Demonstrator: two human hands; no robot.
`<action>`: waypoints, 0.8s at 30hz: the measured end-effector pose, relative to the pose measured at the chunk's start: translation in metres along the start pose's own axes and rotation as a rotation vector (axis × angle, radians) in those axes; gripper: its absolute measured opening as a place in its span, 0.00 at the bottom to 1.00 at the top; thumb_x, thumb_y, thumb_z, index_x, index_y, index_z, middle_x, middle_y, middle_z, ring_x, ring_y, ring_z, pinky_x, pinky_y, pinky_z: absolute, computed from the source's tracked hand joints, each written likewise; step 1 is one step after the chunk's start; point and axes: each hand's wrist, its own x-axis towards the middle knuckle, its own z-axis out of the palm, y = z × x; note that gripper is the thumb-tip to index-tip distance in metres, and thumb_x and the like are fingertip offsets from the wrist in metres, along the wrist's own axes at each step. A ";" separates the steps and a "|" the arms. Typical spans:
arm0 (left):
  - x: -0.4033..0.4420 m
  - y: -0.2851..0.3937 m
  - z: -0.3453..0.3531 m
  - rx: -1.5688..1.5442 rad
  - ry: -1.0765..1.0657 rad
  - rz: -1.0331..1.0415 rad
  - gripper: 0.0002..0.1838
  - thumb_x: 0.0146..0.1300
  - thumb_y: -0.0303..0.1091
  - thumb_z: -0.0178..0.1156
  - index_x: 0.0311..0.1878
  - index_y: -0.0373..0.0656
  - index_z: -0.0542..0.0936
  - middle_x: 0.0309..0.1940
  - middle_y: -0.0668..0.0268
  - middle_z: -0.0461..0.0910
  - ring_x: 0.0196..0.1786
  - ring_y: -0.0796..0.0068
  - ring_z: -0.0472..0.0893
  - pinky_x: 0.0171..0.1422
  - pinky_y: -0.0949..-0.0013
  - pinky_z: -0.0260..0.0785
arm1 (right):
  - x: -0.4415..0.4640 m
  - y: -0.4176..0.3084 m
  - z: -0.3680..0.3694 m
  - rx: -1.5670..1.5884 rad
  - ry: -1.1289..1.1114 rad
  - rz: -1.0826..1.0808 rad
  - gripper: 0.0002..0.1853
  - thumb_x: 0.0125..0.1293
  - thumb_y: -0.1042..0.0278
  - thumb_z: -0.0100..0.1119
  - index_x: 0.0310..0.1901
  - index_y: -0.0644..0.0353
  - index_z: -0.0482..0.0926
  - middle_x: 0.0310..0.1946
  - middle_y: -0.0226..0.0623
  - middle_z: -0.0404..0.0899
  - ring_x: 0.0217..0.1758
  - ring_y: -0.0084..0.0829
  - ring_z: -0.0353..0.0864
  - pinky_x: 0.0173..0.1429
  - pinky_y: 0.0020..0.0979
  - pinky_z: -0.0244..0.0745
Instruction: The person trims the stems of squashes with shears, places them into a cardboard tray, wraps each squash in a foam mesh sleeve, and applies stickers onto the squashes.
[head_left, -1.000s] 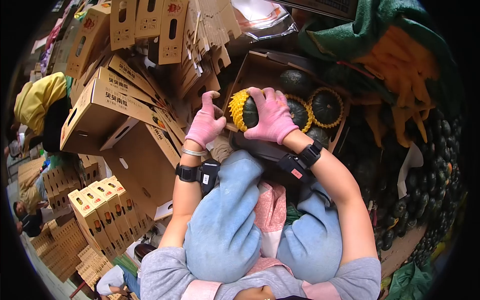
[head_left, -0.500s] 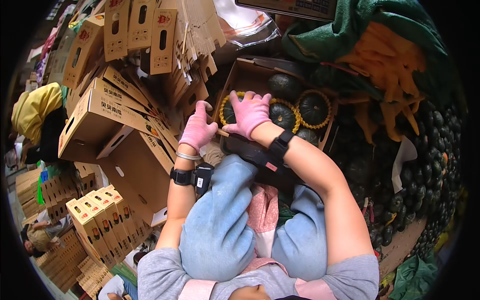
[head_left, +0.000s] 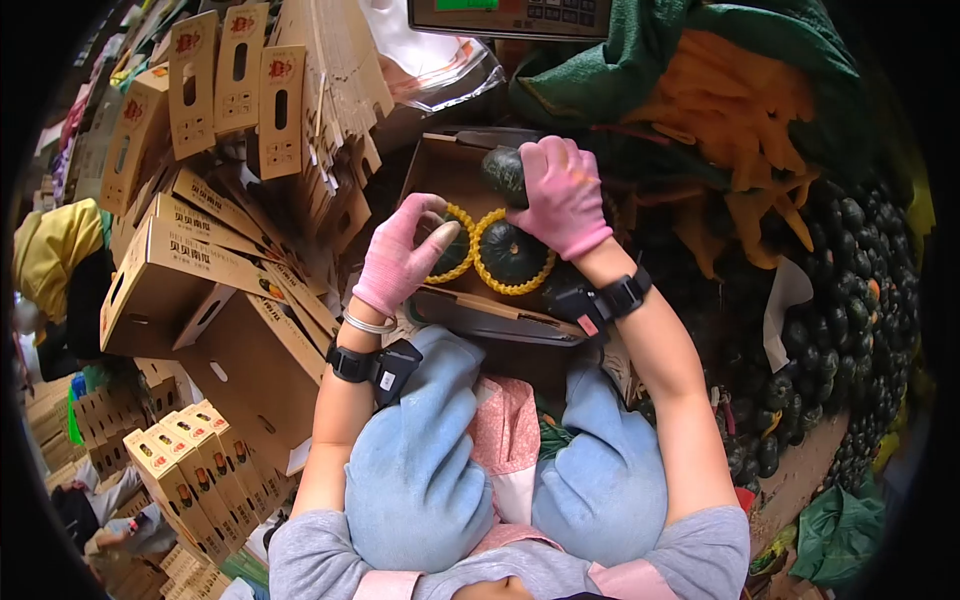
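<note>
My left hand (head_left: 402, 252), in a pink glove, is at the left side of a cardboard box (head_left: 425, 165), thumb and forefinger apart. Its thumb overlaps a dark green pumpkin (head_left: 456, 250) in a yellow foam net. Beside that one sits a second netted pumpkin (head_left: 512, 250). My right hand (head_left: 565, 195), also gloved in pink, is over the box's right side with its fingers curled down. Whatever lies beneath that palm is hidden. A pumpkin without a visible net (head_left: 503, 172) is just left of its fingers.
Flat cartons (head_left: 335, 90) are stacked at upper left, near an open carton (head_left: 250, 370). A scale (head_left: 515, 18) stands at the top. Orange gloves (head_left: 720, 110) lie on green cloth (head_left: 600, 75). Many pumpkins (head_left: 850, 300) are heaped at right.
My right hand has moved right, from the box's middle to its right side, now covering that area. My left hand has come onto the left netted pumpkin. The view has shifted too.
</note>
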 end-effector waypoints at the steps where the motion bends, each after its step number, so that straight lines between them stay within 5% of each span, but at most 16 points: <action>1: -0.001 0.005 0.007 -0.068 0.000 0.086 0.19 0.60 0.33 0.63 0.55 0.42 0.73 0.38 0.57 0.79 0.40 0.64 0.79 0.48 0.67 0.72 | -0.012 -0.002 -0.011 0.017 0.210 -0.097 0.34 0.30 0.60 0.76 0.41 0.55 0.68 0.38 0.37 0.68 0.42 0.38 0.72 0.44 0.40 0.67; 4: 0.007 0.013 0.028 -0.020 -0.096 0.434 0.25 0.61 0.29 0.61 0.62 0.43 0.69 0.54 0.55 0.71 0.51 0.60 0.77 0.55 0.67 0.70 | -0.060 0.006 -0.010 -0.128 0.315 -0.270 0.30 0.34 0.56 0.72 0.41 0.50 0.68 0.36 0.35 0.67 0.41 0.38 0.72 0.43 0.40 0.67; 7: 0.009 0.015 0.052 -0.031 -0.283 0.336 0.24 0.58 0.30 0.64 0.59 0.44 0.73 0.50 0.56 0.72 0.47 0.59 0.78 0.52 0.65 0.72 | -0.082 0.010 -0.028 0.256 -0.181 -0.180 0.26 0.38 0.51 0.73 0.37 0.51 0.72 0.36 0.35 0.68 0.42 0.38 0.72 0.44 0.40 0.69; 8: 0.011 0.014 0.056 -0.100 -0.306 0.288 0.24 0.57 0.31 0.65 0.57 0.43 0.74 0.46 0.57 0.73 0.46 0.59 0.78 0.51 0.66 0.72 | -0.079 0.023 -0.037 0.526 -0.199 -0.104 0.19 0.48 0.53 0.71 0.35 0.55 0.75 0.32 0.36 0.72 0.39 0.40 0.75 0.43 0.38 0.71; 10: 0.014 0.016 0.056 -0.082 -0.291 0.323 0.24 0.55 0.31 0.66 0.57 0.42 0.74 0.44 0.57 0.75 0.46 0.60 0.78 0.50 0.66 0.72 | -0.081 0.054 -0.047 0.844 -0.078 0.398 0.14 0.57 0.58 0.66 0.35 0.59 0.78 0.28 0.38 0.76 0.34 0.42 0.77 0.41 0.36 0.74; 12: 0.016 0.013 0.053 -0.050 -0.305 0.306 0.26 0.54 0.30 0.67 0.58 0.43 0.73 0.44 0.57 0.76 0.48 0.61 0.78 0.52 0.66 0.72 | -0.069 0.101 -0.039 0.430 0.379 0.688 0.11 0.63 0.63 0.57 0.39 0.63 0.79 0.32 0.45 0.81 0.36 0.46 0.81 0.42 0.36 0.75; 14: 0.013 0.011 0.048 -0.055 -0.288 0.242 0.29 0.53 0.29 0.68 0.59 0.43 0.72 0.45 0.57 0.76 0.49 0.62 0.78 0.53 0.66 0.71 | -0.058 0.156 -0.018 0.280 0.509 0.859 0.15 0.63 0.58 0.57 0.41 0.63 0.79 0.40 0.51 0.81 0.45 0.53 0.79 0.49 0.39 0.73; 16: 0.011 0.011 0.044 -0.095 -0.249 0.145 0.31 0.52 0.28 0.68 0.61 0.43 0.70 0.47 0.58 0.77 0.51 0.64 0.78 0.55 0.66 0.70 | -0.034 0.174 -0.008 0.376 0.381 0.881 0.23 0.61 0.47 0.54 0.41 0.61 0.82 0.40 0.53 0.81 0.46 0.51 0.78 0.51 0.37 0.72; 18: 0.011 0.007 0.038 -0.118 -0.241 0.136 0.36 0.50 0.26 0.69 0.63 0.42 0.67 0.48 0.61 0.77 0.52 0.68 0.77 0.58 0.67 0.69 | 0.005 0.167 -0.016 0.629 -0.066 1.202 0.25 0.59 0.43 0.53 0.41 0.59 0.83 0.42 0.51 0.82 0.47 0.48 0.79 0.52 0.38 0.71; 20: 0.011 0.005 0.034 -0.159 -0.266 0.066 0.37 0.50 0.24 0.70 0.64 0.45 0.66 0.46 0.60 0.77 0.48 0.71 0.78 0.54 0.69 0.71 | 0.016 0.203 0.015 0.296 -0.251 0.913 0.26 0.59 0.41 0.51 0.41 0.58 0.83 0.41 0.50 0.82 0.50 0.47 0.79 0.53 0.40 0.72; 22: 0.017 -0.005 0.034 -0.027 -0.205 0.234 0.33 0.49 0.27 0.71 0.60 0.43 0.71 0.46 0.60 0.78 0.48 0.69 0.79 0.54 0.68 0.72 | 0.003 0.251 0.077 0.057 0.174 0.758 0.28 0.58 0.42 0.51 0.47 0.58 0.81 0.44 0.52 0.81 0.53 0.51 0.78 0.53 0.42 0.73; 24: 0.018 -0.002 0.029 0.012 -0.211 0.225 0.29 0.48 0.33 0.72 0.55 0.41 0.75 0.46 0.58 0.78 0.48 0.60 0.79 0.54 0.64 0.73 | 0.005 0.249 0.069 -0.058 0.163 0.738 0.27 0.57 0.43 0.56 0.42 0.62 0.81 0.38 0.52 0.82 0.43 0.50 0.79 0.45 0.43 0.73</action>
